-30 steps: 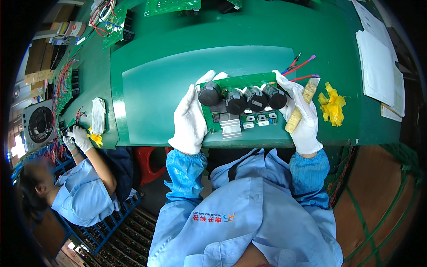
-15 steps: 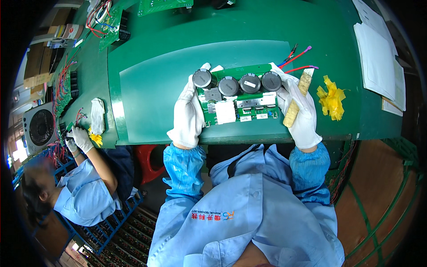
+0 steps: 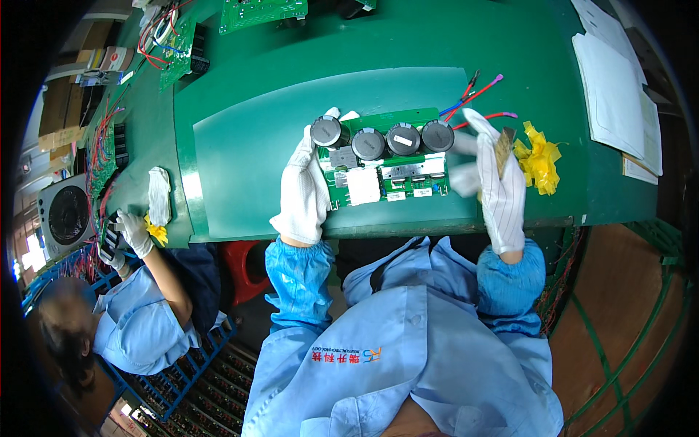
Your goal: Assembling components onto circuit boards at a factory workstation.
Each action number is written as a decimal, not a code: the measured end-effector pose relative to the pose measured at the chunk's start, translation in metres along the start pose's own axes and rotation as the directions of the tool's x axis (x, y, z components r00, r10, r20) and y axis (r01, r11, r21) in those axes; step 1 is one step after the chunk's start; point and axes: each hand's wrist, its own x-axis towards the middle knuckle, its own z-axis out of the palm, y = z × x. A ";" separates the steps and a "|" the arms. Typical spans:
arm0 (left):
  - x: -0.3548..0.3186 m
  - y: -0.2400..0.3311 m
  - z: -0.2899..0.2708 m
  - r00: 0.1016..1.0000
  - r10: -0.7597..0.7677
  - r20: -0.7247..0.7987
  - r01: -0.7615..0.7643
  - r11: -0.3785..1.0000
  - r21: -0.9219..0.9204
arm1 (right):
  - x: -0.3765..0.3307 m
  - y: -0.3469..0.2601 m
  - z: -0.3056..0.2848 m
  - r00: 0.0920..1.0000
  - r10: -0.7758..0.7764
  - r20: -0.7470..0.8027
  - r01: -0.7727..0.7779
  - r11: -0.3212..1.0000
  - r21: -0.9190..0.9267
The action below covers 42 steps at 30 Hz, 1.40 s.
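A green circuit board (image 3: 386, 191) with several large black capacitors along its far side is held by its left end in my left hand (image 3: 303, 191). The hand wears a white knitted glove, with fingers curled round the edge and partly hidden behind the board. My right hand (image 3: 501, 200), also gloved, is off the board's right end. Its thumb and some fingertips are smeared by motion. A tan, tape-wrapped stick (image 3: 503, 151) lies across this hand, mostly hidden by the fingers. Red and blue wires (image 3: 466, 100) stick out behind the board's far right corner.
Crumpled yellow tape (image 3: 539, 160) lies right of my right hand, with white papers (image 3: 610, 95) farther right. More boards (image 3: 262, 13) sit at the back and left. A gloved co-worker (image 3: 142, 306) works at left near a grey fan (image 3: 67, 211) and a white glove (image 3: 159, 197).
My right hand has come away from the board's right end, and the stick in it has turned. My left hand still holds the board, which has shifted slightly left. The co-worker's hands have moved a little.
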 end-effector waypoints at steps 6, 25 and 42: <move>-0.003 0.004 0.002 0.996 -0.005 0.087 0.002 1.000 0.028 | -0.026 -0.006 -0.027 0.962 -0.268 0.042 0.205 0.618 -0.759; -0.002 0.004 0.002 0.990 -0.033 0.138 0.046 0.994 -0.094 | -0.015 -0.011 -0.008 0.673 -0.510 0.535 0.621 -0.004 -0.784; -0.011 0.009 0.018 0.981 0.126 0.146 -0.164 0.943 0.289 | -0.018 -0.035 -0.021 0.678 -0.378 0.631 0.674 -0.022 -0.738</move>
